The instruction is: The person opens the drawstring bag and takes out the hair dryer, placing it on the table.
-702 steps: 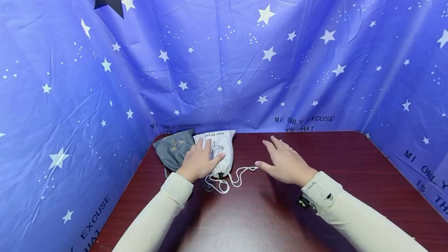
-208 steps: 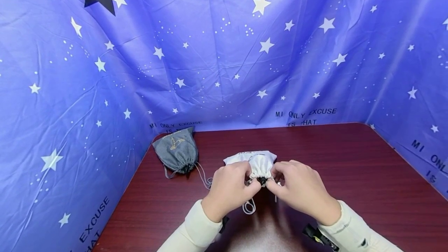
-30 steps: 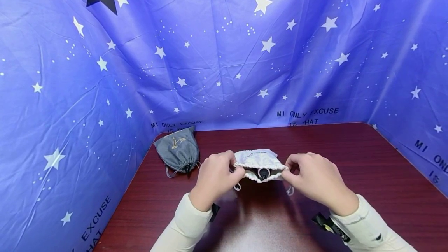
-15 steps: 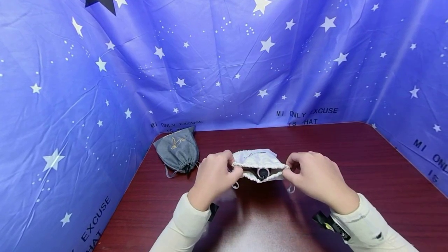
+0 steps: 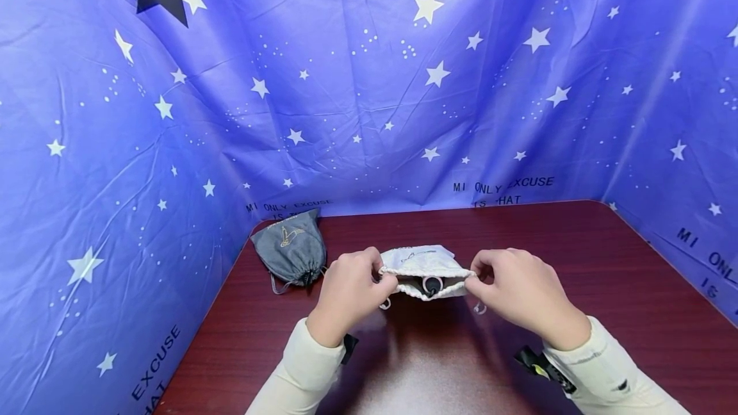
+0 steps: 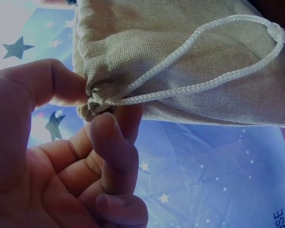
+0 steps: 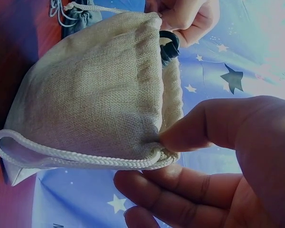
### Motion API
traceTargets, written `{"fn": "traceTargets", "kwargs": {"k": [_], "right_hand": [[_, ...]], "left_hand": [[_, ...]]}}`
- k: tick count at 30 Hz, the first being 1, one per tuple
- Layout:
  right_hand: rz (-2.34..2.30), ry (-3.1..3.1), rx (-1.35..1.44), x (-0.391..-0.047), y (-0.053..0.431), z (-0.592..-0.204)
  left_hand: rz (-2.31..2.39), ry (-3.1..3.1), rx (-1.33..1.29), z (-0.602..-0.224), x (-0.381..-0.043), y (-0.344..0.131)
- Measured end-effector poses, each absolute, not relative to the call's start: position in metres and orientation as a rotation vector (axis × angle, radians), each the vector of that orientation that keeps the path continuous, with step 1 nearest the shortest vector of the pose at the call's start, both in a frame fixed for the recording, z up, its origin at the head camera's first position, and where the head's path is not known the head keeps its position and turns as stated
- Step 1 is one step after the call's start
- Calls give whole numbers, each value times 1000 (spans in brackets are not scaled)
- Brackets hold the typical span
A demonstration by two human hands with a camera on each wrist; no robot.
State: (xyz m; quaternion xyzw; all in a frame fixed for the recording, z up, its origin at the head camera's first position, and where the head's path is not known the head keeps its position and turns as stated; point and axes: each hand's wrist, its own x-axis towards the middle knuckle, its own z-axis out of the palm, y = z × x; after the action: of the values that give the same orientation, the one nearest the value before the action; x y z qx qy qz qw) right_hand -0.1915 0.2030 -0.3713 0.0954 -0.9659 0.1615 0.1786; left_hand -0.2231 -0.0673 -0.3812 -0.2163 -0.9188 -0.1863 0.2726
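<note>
A white drawstring bag point(image 5: 418, 260) lettered "Hair Dryer" is held with its mouth spread wide toward me. My left hand point(image 5: 350, 293) pinches the left corner of the rim between thumb and fingers. At the opposite corner, my right hand point(image 5: 521, 290) has the same kind of pinch. Inside the opening shows a dark round end with a ring point(image 5: 432, 285); the rest of that item is hidden in the cloth. From the left corner hangs a looped white cord point(image 6: 204, 85), and another cord loop point(image 7: 76, 153) hangs from the right corner.
A grey drawstring bag point(image 5: 291, 248), its neck gathered, lies at the back left of the dark red table point(image 5: 426, 364). Blue star-printed curtain point(image 5: 357, 114) surrounds the back and sides.
Earlier the white bag lay beside the grey one; later both hands worked at its gathered neck nearer me. Now its mouth is stretched open. Over the last second almost nothing differs.
</note>
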Motion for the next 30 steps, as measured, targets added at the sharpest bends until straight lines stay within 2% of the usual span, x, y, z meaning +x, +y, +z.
{"fn": "traceTargets", "kwargs": {"k": [30], "right_hand": [[469,-2752,267,-194,206,-372]], "left_hand": [[-501,-2506,-571,-379,-224,-70]]}}
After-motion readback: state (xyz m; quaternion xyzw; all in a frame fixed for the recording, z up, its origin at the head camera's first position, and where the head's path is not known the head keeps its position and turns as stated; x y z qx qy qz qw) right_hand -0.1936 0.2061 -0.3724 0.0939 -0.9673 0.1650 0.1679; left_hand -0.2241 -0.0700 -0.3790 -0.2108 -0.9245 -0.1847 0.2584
